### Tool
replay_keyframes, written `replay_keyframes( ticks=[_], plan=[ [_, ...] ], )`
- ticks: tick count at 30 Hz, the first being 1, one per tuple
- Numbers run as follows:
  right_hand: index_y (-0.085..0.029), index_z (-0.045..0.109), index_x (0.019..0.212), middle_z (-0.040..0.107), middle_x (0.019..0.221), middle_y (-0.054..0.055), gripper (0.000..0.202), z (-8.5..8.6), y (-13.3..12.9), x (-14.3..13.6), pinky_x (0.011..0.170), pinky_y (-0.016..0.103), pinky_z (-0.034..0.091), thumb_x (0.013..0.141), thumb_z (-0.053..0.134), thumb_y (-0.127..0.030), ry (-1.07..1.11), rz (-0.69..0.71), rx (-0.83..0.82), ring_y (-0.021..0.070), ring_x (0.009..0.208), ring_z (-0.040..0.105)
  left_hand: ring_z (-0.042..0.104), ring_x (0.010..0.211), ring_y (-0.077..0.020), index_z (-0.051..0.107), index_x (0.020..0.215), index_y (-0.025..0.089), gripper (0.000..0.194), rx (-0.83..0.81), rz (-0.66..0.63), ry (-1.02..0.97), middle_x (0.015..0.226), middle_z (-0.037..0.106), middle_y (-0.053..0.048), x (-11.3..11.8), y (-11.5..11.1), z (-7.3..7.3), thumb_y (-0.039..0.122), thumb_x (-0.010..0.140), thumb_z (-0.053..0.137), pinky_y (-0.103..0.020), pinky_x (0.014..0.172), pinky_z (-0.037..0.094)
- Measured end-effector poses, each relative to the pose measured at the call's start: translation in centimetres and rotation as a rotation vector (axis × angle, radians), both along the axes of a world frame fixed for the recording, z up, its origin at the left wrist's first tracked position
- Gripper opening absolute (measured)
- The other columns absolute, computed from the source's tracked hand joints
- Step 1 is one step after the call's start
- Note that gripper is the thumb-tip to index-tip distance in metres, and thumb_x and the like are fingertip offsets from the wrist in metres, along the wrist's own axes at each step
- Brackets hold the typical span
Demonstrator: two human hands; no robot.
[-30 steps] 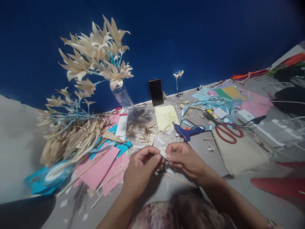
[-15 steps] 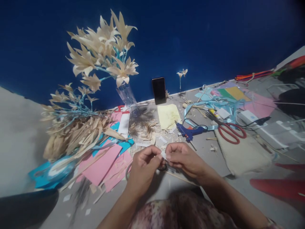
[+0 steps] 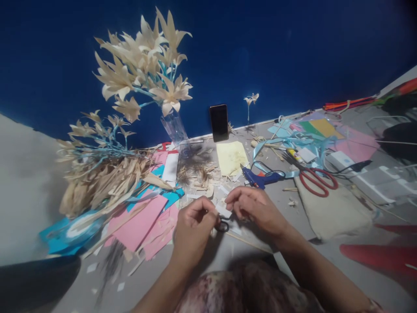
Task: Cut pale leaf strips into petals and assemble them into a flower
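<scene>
My left hand [image 3: 197,224] pinches a small white paper piece [image 3: 223,211] between thumb and forefinger. Just right of it, my right hand [image 3: 250,206] hovers with its fingers curled and a little apart, not touching the paper. Below the paper lies a dark scissor handle [image 3: 223,226], partly hidden by my left hand. Beyond my hands are a yellow sheet [image 3: 232,158] with scraps around it and a blue glue gun [image 3: 262,179]. Red-handled scissors [image 3: 317,181] rest on a beige cloth [image 3: 335,211] to the right.
Pale flowers [image 3: 143,61] stand in a clear vase [image 3: 176,128] at the back left. Dried husks [image 3: 97,182] and pink paper [image 3: 137,221] lie on the left. A phone [image 3: 219,123] leans on the blue wall. Ribbons and a white power strip [image 3: 342,161] are at right.
My right hand has let go of the white paper piece and moved slightly right and up. More of the paper and the dark scissor handle now shows.
</scene>
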State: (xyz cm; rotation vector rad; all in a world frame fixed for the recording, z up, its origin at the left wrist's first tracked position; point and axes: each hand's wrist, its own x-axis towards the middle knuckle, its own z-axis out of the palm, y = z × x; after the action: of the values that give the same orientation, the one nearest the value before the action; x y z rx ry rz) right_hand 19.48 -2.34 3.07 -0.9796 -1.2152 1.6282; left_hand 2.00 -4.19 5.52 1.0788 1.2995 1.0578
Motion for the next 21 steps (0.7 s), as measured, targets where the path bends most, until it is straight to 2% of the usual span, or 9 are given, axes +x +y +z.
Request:
replay_keyframes(
  ticks=[2,5,8,11,15,21],
  plan=[
    [-0.015,0.069,0.080,0.065,0.070,0.002,0.027,0.8,0.0,-0.5,0.056,0.023,0.040,0.080,0.073,-0.043,-0.078,0.000,0.003,0.0116,0.060,0.054,0.053,0.057,-0.0129,0.060,0.058,0.018,0.017,0.005,-0.033,0.028,0.056,0.059,0.001,0.1,-0.1,0.2,0.020,0.074,0.065,-0.022,0.057,0.041],
    [-0.016,0.064,0.070,0.063,0.063,-0.001,0.026,1.1,0.1,-1.4,0.053,0.022,0.040,0.076,0.077,-0.037,-0.015,-0.025,-0.068,0.0113,0.057,0.054,0.056,0.061,-0.0147,0.066,0.065,0.017,0.015,-0.014,-0.046,-0.022,0.061,0.063,-0.001,0.2,-0.4,0.1,0.026,0.078,0.068,-0.024,0.062,0.045],
    [-0.015,0.062,0.070,0.058,0.055,-0.003,0.031,0.4,0.2,-1.9,0.043,0.018,0.027,0.072,0.082,-0.039,0.197,-0.006,-0.202,0.0060,0.044,0.043,0.061,0.065,-0.0168,0.072,0.077,0.017,0.010,-0.039,-0.042,-0.090,0.068,0.069,-0.003,0.0,-0.5,-0.1,0.027,0.076,0.071,-0.026,0.065,0.049],
    [-0.015,0.059,0.070,0.055,0.052,-0.005,0.034,-0.3,0.2,-2.2,0.039,0.017,0.014,0.069,0.086,-0.036,0.367,0.053,-0.309,0.0012,0.037,0.029,0.062,0.064,-0.0165,0.073,0.076,0.016,0.009,-0.037,-0.011,-0.050,0.069,0.070,-0.004,-0.2,-0.4,-0.1,0.025,0.073,0.074,-0.025,0.063,0.049],
    [-0.015,0.058,0.069,0.055,0.052,-0.006,0.034,-0.6,0.0,-2.6,0.039,0.016,0.016,0.070,0.086,-0.034,0.426,0.070,-0.330,0.0005,0.037,0.028,0.060,0.058,-0.0148,0.072,0.069,0.017,0.008,-0.034,-0.007,-0.018,0.062,0.068,-0.003,-0.1,-0.3,0.3,0.024,0.072,0.073,-0.024,0.058,0.048],
    [-0.015,0.059,0.070,0.049,0.048,-0.008,0.030,-0.6,-0.4,-2.7,0.041,0.016,0.022,0.072,0.084,-0.031,0.390,0.018,-0.296,0.0022,0.039,0.033,0.060,0.054,-0.0149,0.070,0.067,0.017,0.011,-0.048,-0.018,0.017,0.058,0.066,-0.002,0.0,-0.3,0.6,0.025,0.073,0.072,-0.024,0.055,0.048]
  ],
)
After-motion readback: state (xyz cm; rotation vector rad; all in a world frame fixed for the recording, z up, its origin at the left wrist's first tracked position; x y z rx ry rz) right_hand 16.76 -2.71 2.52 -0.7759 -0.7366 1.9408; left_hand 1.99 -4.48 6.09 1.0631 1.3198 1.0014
